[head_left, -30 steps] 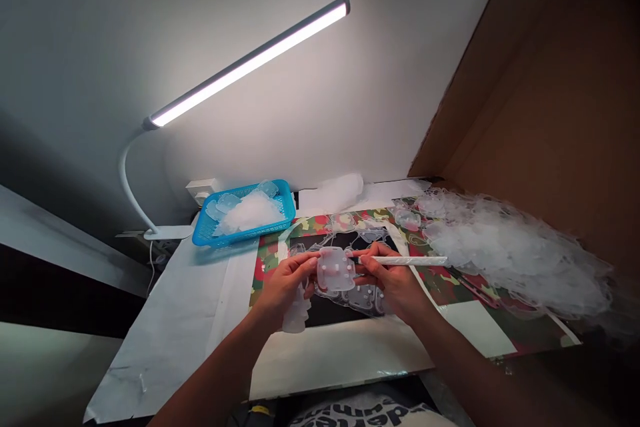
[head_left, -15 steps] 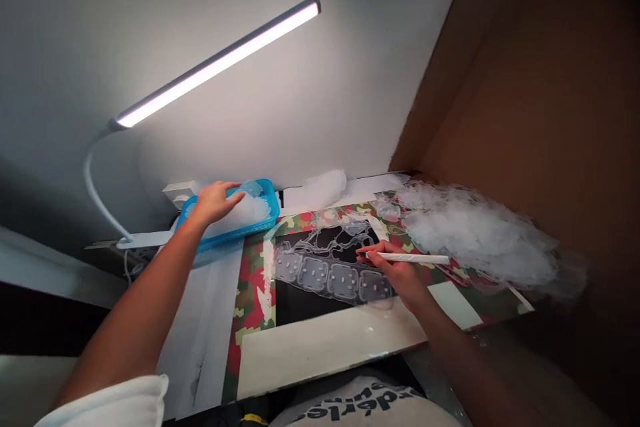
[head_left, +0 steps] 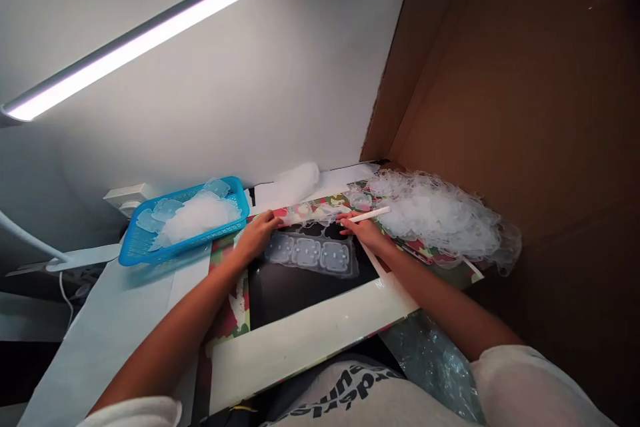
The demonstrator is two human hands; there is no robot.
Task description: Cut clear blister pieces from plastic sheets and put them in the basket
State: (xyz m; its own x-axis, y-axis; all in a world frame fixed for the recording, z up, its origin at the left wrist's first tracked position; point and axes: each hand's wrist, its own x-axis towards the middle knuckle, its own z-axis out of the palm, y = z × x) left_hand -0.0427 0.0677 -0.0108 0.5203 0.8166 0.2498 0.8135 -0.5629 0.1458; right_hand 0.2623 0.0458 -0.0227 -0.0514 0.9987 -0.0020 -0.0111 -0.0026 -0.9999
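Note:
My right hand (head_left: 367, 232) is closed around a slim white pen-like tool (head_left: 371, 214), its fingertips at the far edge of a clear sheet. This translucent sheet of rounded-square moulded pieces (head_left: 307, 252) lies on a black mat (head_left: 305, 297). At the sheet's far left corner is my left hand (head_left: 259, 235), fingers pressed together on its thin edge. Irregular clear edging stretches between the two hands. To the left, a blue basket (head_left: 187, 245) holds a heap of loose translucent pieces (head_left: 200, 217).
A tangled pile of clear plastic scraps (head_left: 440, 220) covers the board's right side. White film (head_left: 300, 181) lies at the back. A lit bar lamp (head_left: 140, 37) hangs over the left, and a brown cardboard panel (head_left: 505, 100) rises on the right.
My left hand has left the blue basket and come right to the sheet. My right hand, still holding the tool, is at the sheet's far edge. The view has shifted.

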